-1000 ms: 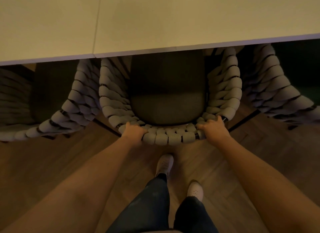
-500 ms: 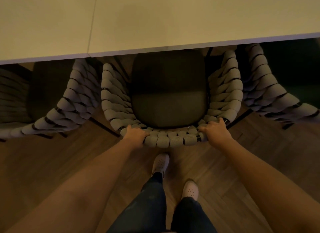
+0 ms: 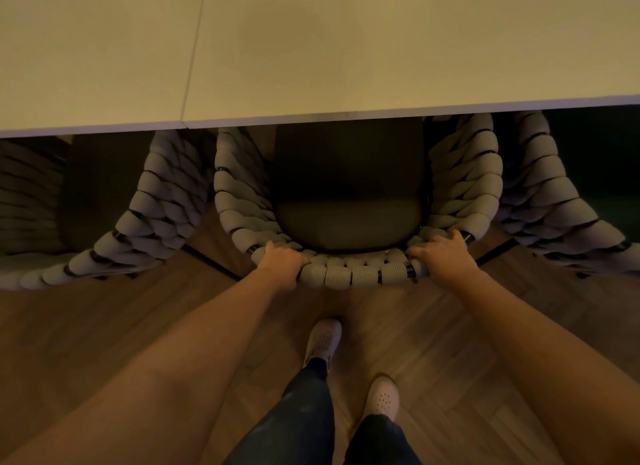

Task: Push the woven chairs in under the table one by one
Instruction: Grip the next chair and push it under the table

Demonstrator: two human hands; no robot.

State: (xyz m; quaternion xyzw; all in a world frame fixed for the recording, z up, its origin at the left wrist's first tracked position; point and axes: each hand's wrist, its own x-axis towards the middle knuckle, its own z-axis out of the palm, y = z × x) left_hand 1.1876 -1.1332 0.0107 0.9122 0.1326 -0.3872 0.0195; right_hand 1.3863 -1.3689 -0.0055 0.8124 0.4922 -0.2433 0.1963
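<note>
A grey woven chair [image 3: 353, 274] with a dark seat cushion [image 3: 349, 201] stands straight ahead, its front part hidden under the pale table [image 3: 311, 49]. My left hand [image 3: 282, 265] grips the left end of the chair's rounded back rim, fingers curled over it. My right hand [image 3: 443, 258] grips the right end of the same rim. Both arms are stretched forward.
A second woven chair [image 3: 149, 222] sits to the left and a third woven chair [image 3: 554, 215] to the right, both partly under the table. My legs and light shoes [image 3: 323, 340] stand on the wooden floor [image 3: 104, 326] just behind the middle chair.
The middle chair has slid a little further under the table with both hands on its back rim. My feet have shifted slightly.
</note>
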